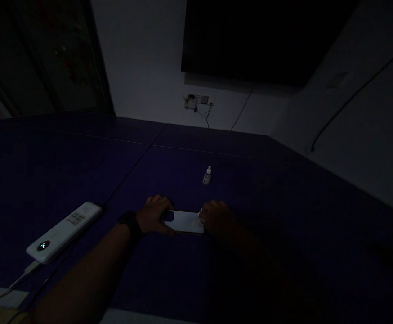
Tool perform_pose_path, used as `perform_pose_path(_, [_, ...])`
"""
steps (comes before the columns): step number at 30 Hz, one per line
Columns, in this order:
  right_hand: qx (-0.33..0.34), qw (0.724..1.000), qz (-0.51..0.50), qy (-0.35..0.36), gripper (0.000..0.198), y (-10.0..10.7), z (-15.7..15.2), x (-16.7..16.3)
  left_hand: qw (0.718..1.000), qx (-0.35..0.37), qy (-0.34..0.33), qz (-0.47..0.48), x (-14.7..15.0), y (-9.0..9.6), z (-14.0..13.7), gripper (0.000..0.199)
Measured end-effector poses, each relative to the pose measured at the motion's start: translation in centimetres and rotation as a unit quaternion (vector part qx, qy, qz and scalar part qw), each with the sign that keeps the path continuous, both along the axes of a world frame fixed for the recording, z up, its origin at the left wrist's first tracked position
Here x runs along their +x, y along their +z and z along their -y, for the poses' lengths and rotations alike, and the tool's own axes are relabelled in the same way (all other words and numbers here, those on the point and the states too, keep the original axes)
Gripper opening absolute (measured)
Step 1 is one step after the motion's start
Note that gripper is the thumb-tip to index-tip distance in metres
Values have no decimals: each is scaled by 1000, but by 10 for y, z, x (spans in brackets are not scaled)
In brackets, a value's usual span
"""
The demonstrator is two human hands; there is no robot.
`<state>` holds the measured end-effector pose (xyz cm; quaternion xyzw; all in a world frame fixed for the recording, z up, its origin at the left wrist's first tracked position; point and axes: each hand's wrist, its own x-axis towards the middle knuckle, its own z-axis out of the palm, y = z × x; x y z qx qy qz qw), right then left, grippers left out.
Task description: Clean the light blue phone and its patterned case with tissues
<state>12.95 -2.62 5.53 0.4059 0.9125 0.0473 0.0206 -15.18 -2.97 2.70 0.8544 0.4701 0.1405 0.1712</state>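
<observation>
A pale phone case [187, 221] with a dark camera cutout lies flat on the purple table. My left hand [156, 216], a dark watch on its wrist, grips the case's left end with fingers and thumb on opposite edges. My right hand [216, 217] is closed over the right end, pressing a small white wad [201, 216] against the surface. Most of the wad is hidden by the fingers, so I cannot tell if it is cloth or tissue. Beyond both hands, a small clear dropper bottle [207, 177] with a white top stands upright.
A white power bank [64, 231] with a lit display lies left of my left forearm, a white cable [11, 288] plugged into its near end. A large dark screen [264, 40] hangs on the far wall above sockets [199, 100] with wires. The room is very dim.
</observation>
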Motion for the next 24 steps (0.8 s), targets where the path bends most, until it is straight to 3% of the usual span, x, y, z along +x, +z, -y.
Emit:
perform_pose_path(9, [-75,993,2,86,14,0,5,7,1000,3,-1,0,0,-3,-1,65])
perform_pose_path(19, [-15,999,-36,-24,16,-4,-5,-4,1000,-2,-6,-4,1,0,0,65])
perform_pose_path(24, [-45,998,-43,21,24,-9,-4,-6,1000,0,-8,-2,0,1,0,65])
